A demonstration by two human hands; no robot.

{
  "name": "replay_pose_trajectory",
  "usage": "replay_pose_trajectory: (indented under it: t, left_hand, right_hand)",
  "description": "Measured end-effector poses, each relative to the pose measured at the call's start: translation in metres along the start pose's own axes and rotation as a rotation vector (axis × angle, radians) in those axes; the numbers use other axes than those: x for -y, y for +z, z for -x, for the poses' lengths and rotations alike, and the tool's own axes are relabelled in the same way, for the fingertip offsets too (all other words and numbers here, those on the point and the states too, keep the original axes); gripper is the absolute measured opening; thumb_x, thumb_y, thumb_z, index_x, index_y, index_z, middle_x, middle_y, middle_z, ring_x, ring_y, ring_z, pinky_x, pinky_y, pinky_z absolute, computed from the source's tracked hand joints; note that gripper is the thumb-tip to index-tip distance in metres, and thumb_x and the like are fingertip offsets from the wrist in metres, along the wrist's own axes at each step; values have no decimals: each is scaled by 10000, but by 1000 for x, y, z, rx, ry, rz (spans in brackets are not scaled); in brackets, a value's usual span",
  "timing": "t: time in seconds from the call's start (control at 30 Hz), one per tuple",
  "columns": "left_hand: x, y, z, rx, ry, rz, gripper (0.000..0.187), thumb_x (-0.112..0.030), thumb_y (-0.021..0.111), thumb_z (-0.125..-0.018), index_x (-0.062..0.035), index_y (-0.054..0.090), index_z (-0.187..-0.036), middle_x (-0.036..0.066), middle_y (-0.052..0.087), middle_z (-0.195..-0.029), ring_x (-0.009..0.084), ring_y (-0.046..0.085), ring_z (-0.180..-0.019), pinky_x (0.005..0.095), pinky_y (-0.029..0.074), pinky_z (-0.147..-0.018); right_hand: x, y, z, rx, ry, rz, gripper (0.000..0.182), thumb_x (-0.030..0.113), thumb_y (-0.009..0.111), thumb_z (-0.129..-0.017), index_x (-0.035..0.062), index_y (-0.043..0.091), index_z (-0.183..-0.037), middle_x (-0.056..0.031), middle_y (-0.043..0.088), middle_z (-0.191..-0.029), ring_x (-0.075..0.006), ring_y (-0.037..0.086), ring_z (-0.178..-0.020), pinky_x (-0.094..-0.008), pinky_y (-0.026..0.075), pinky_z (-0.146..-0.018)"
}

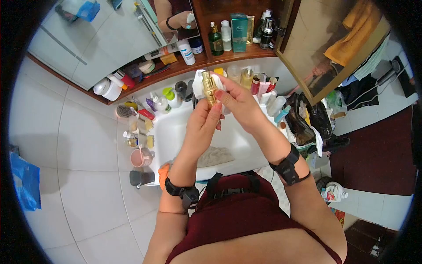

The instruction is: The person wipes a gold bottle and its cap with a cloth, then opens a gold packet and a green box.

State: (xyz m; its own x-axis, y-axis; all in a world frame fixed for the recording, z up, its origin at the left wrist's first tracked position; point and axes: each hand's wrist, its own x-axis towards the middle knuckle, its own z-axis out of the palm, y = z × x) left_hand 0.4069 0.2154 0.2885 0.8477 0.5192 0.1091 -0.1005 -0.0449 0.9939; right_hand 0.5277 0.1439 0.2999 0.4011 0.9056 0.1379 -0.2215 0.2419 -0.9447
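A small gold bottle point(209, 88) is held upright above the sink, its narrower top pointing away from me. My left hand point(203, 119) is closed around its lower end, thumb and fingers pinching it. My right hand point(237, 100) is wrapped around a white cloth or tissue point(198, 86), which lies behind and around the bottle. The right thumb presses on the gold side. Both hands meet at the bottle, and the lower part of it is hidden by the fingers.
Below is a white sink point(171, 132) with a grey-beige cloth point(215, 157) in it. Bottles and a pink cup point(141, 157) line its rim. Ahead, a wooden shelf point(176, 66) holds cosmetics and a green box point(239, 33). A mirrored door point(334, 48) stands ajar at the right.
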Motion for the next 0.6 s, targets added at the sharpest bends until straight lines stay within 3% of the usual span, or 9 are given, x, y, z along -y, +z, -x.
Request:
replay_pose_trajectory:
  t: [0.07,0.17,0.27,0.4,0.6]
  left_hand:
    - [-1,-1,-1,-32,0,-1,321,-345,393,-961,-49,500,-896,20,536,-759,71,466,-579,196,385,-512]
    - [-14,-7,-1,-148,-284,298,356,-403,388,-950,-69,509,-925,29,554,-759,86,473,-558,211,376,-476]
    - [-11,-17,-8,17,-289,733,358,-441,444,-916,-92,523,-924,17,521,-696,94,446,-522,227,319,-423]
    - [-23,-17,-15,28,-359,889,348,-445,449,-912,-104,515,-928,9,523,-715,88,410,-511,226,305,-434]
    - [-22,-18,-19,101,-421,1018,351,-449,466,-906,-103,514,-938,-3,510,-691,77,405,-515,225,306,-439]
  right_hand:
    - [0,5,11,-11,38,101,439,162,463,-940,83,364,-1361,-2,538,-1083,-59,460,-922,-207,399,-824]
    - [-14,7,14,-25,-107,171,418,146,448,-943,82,381,-1351,2,544,-1091,-60,475,-923,-218,399,-832]
    - [-13,5,3,-79,-129,23,379,139,442,-942,65,431,-1314,15,564,-1059,-56,488,-910,-219,400,-823]
    - [5,0,-9,-87,-31,162,303,128,425,-932,19,549,-1186,20,595,-970,-53,502,-880,-206,404,-779]
    - [6,-4,-18,-82,2,271,339,52,406,-864,13,562,-1162,1,608,-943,-54,514,-852,-204,411,-750]
